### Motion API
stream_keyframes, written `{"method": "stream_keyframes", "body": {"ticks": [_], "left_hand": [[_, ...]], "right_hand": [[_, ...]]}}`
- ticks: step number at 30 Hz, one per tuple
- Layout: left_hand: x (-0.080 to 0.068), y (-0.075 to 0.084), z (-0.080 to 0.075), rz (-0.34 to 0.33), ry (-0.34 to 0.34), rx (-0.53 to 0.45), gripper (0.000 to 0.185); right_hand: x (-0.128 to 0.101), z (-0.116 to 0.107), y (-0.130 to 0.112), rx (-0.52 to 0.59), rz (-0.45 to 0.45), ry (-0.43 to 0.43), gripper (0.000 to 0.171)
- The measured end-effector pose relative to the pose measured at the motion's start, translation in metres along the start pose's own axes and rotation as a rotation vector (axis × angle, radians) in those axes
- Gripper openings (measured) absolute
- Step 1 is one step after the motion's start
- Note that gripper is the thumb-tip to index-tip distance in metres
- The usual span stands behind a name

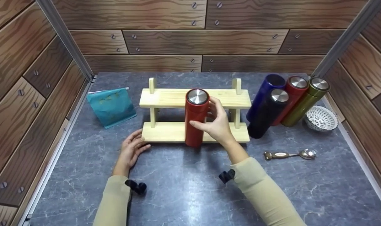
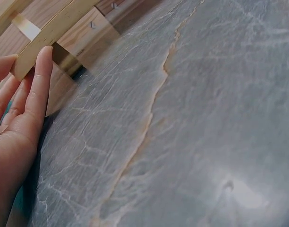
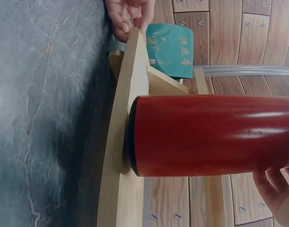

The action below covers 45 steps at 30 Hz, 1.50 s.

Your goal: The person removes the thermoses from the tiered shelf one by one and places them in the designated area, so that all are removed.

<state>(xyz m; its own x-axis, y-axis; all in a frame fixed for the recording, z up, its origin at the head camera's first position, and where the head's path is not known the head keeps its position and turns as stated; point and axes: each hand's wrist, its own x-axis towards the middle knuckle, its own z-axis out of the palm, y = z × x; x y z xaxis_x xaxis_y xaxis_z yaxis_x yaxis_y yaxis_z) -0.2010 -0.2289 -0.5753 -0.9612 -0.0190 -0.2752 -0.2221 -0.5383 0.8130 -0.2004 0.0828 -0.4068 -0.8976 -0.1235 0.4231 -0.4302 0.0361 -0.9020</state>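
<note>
My right hand (image 1: 220, 124) grips a red thermos bottle (image 1: 195, 125) with a silver lid, thumb on the near side and fingers around its right side. The bottle stands upright in front of a two-tier pale wooden rack (image 1: 165, 131). In the right wrist view, the bottle's dark base (image 3: 133, 137) is right at the front edge of the lower shelf (image 3: 128, 99). At the rack's left end, my left hand (image 1: 132, 150) holds the corner of the lower shelf between thumb and fingers, which the left wrist view also shows on the shelf end (image 2: 29, 56).
Right of the rack stand a blue bottle (image 1: 262, 97), a black bottle (image 1: 267, 114), another red bottle (image 1: 292, 94) and an olive-green bottle (image 1: 306, 102). Beside them are a white woven basket (image 1: 321, 114) and a metal spoon (image 1: 289, 155). A teal pouch (image 1: 112, 106) sits left of the rack.
</note>
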Motion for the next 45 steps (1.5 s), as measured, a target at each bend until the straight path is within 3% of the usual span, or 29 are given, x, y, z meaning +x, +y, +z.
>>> {"method": "stream_keyframes", "body": {"ticks": [22,39,45], "left_hand": [[0.001,0.0,-0.001,0.009,-0.016,0.002,0.046],[0.001,-0.001,0.0,0.011,-0.015,0.003,0.048],[0.001,-0.001,-0.001,0.011,-0.017,0.006,0.05]], "right_hand": [[-0.032,-0.039,-0.005,0.025,-0.106,0.126,0.076],[-0.048,-0.081,0.0,0.038,-0.094,0.187,0.075],[-0.054,-0.098,-0.005,-0.009,-0.082,0.244,0.075]]}}
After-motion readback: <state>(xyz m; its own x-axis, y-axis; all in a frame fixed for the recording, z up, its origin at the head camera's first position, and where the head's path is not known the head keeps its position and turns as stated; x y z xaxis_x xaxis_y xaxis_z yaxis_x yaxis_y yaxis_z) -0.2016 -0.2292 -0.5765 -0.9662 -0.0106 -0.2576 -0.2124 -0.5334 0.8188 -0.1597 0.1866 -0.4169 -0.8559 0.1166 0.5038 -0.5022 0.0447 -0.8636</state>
